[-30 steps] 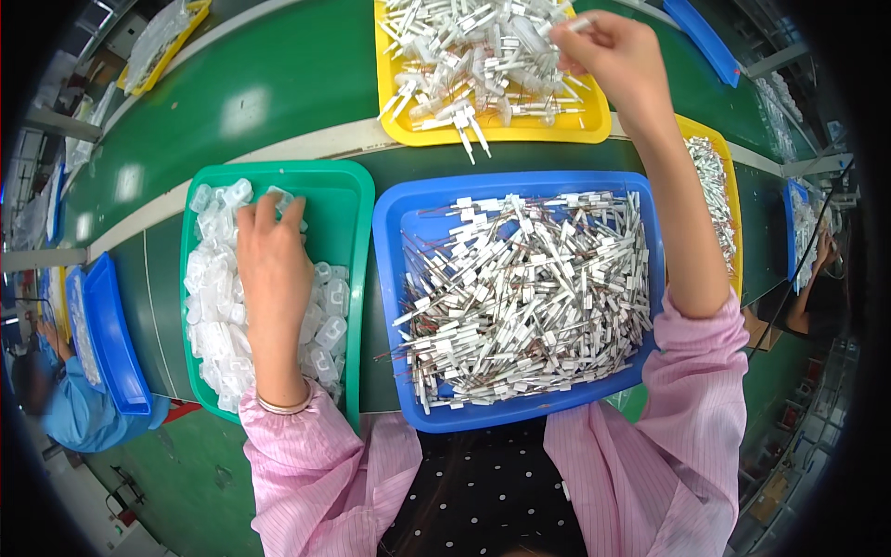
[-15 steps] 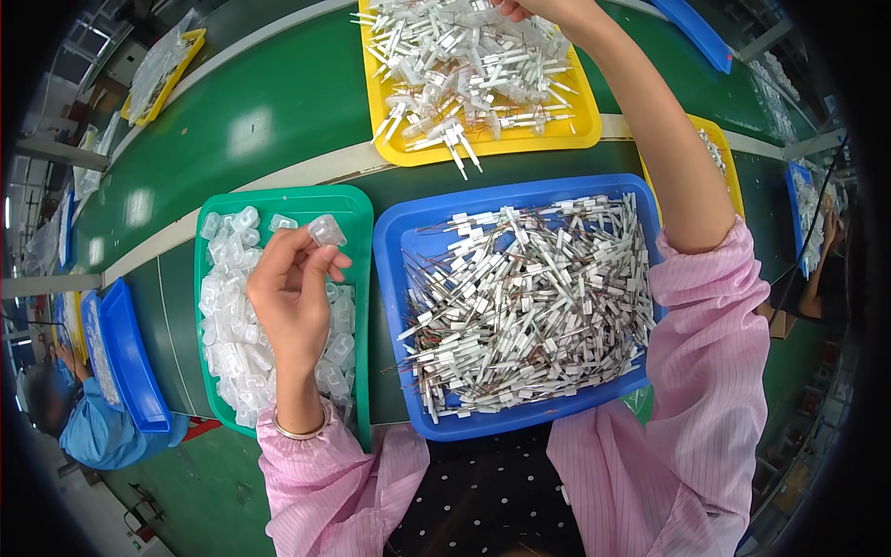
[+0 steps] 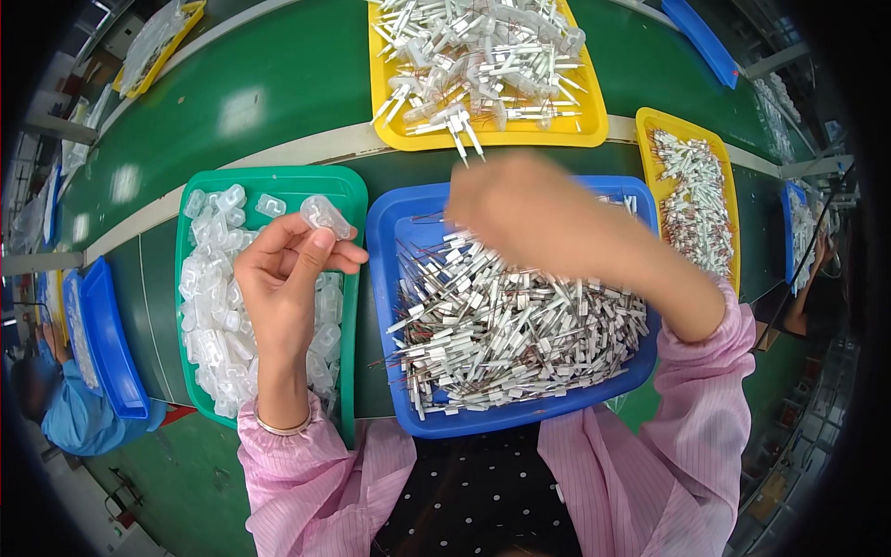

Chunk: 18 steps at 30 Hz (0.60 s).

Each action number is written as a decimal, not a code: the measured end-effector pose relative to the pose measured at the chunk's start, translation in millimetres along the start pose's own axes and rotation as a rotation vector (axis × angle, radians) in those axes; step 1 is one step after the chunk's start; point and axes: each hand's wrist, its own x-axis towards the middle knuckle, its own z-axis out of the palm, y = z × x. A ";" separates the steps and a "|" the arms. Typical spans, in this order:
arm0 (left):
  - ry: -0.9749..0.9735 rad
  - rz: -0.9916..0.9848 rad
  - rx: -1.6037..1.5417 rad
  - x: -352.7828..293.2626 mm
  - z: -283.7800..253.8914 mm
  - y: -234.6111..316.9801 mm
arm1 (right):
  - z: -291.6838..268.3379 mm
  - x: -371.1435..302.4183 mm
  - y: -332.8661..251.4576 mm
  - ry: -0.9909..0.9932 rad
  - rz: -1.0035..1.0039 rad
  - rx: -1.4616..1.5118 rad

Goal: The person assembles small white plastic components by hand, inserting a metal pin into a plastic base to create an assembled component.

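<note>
My left hand (image 3: 292,265) pinches a clear plastic cap (image 3: 324,215) between thumb and fingers, above the green tray (image 3: 351,306). That tray holds a heap of similar translucent caps (image 3: 215,334). To its right stands a blue tray (image 3: 382,243) full of thin white connector pieces (image 3: 524,320) with dark wire leads. My right hand (image 3: 520,209), smeared by motion, is over the far part of the blue tray; its fingers cannot be made out, nor whether it holds anything.
Beyond the blue tray, a yellow tray (image 3: 594,125) is piled with white pieces joined to clear caps. A second yellow tray (image 3: 735,209) with white pieces stands at the right. Empty blue trays (image 3: 116,343) lean at the left, near a person in a blue sleeve (image 3: 97,408).
My right hand has come back from the far yellow tray to above the blue tray. My left hand still holds the cap, now turned more lengthwise.
</note>
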 end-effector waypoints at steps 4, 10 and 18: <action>-0.011 -0.059 -0.251 -1.1 6.5 4.7 | 29.1 -15.1 -21.9 -0.240 -0.028 -0.050; -0.083 -0.057 -0.458 -6.6 9.1 5.2 | 43.7 -15.4 -26.6 -0.189 -0.104 -0.272; -0.318 -0.246 -0.962 -19.7 12.5 5.1 | 2.4 -34.2 -35.8 0.328 -0.018 0.349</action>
